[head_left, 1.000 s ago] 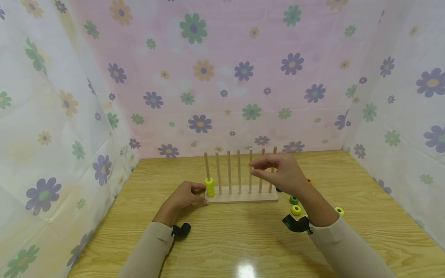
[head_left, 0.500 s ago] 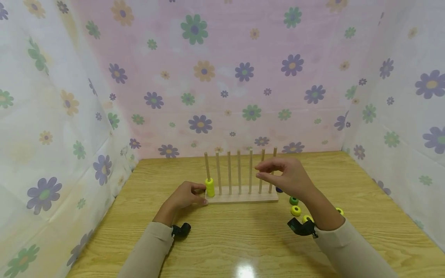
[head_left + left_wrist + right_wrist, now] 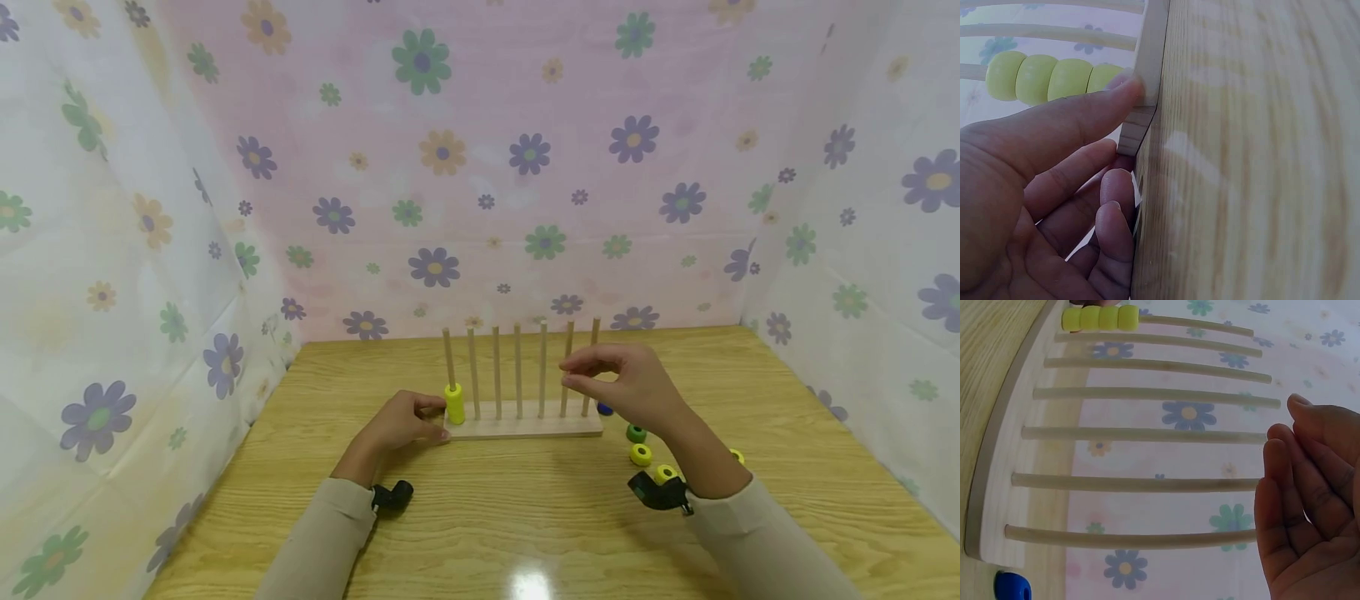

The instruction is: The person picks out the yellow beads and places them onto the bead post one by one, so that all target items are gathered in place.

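Note:
A wooden base [image 3: 525, 427] carries several upright pegs, and yellow beads [image 3: 454, 404] are stacked on the leftmost one. My left hand [image 3: 397, 423] grips the left end of the base, with the thumb on its front side in the left wrist view, close to the yellow beads [image 3: 1036, 79]. Raised beside the upper part of the right-hand pegs, my right hand [image 3: 633, 387] has thumb and fingertips apart. In the right wrist view nothing is between the fingers of the right hand [image 3: 1313, 494], near the free ends of the pegs [image 3: 1147, 482].
Loose on the table to the right of the base lie a blue bead [image 3: 605, 409], a green bead [image 3: 636, 433] and several yellow beads [image 3: 641, 454], some partly hidden by the right wrist. A flowered cloth [image 3: 495, 167] stands behind and at both sides of the table.
My right hand has moved to the right and slightly down, from the third peg from the right toward the rightmost pegs. The left hand and the base have stayed in place.

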Demonstrator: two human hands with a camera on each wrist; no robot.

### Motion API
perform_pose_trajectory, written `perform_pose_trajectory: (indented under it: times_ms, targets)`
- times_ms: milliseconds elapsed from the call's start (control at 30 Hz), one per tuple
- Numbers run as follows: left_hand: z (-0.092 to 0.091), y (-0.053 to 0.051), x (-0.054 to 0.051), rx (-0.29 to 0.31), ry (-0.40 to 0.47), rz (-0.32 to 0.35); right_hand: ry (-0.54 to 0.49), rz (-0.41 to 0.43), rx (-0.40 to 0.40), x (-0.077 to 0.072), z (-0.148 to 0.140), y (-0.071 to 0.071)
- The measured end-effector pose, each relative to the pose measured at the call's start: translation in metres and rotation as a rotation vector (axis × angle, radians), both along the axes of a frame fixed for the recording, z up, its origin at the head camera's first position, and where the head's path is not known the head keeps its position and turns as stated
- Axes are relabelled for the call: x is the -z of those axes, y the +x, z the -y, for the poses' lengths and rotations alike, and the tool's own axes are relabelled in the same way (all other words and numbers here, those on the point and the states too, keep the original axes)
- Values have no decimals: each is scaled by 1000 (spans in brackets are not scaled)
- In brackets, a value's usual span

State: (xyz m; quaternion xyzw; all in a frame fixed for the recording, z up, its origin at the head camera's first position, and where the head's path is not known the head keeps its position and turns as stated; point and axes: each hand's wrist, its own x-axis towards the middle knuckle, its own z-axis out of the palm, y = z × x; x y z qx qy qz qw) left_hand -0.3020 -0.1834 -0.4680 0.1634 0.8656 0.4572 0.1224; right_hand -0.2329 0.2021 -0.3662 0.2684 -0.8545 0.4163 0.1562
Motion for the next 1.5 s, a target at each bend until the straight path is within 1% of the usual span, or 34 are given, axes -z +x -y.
perform_pose_trajectory:
  times_ms: [200,500,700,933,1100,1167,1333,1500]
  targets:
    - [-1,2,-2,1,-1,3,31,37,35,7,-14,1]
    - [0,4,-3,-21,-18,10,70,85,68,18,-34,0]
    - [-2,3,-3,-27,-24,8,104,152,101,28,-51,0]
    - [-2,3,-4,-28,-32,5,129,215,73,36,-70,2]
    - [-2,2,-4,-28,-25,9,121,272,66,41,-86,7]
    - [-2,2,-4,-28,-29,7,105,287,51,43,-92,7]
    - [-2,2,-3,-29,-30,5,62,307,-3,48,-108,2]
    - [-1,3,-3,-24,-28,5,56,373,-10,54,-128,-4]
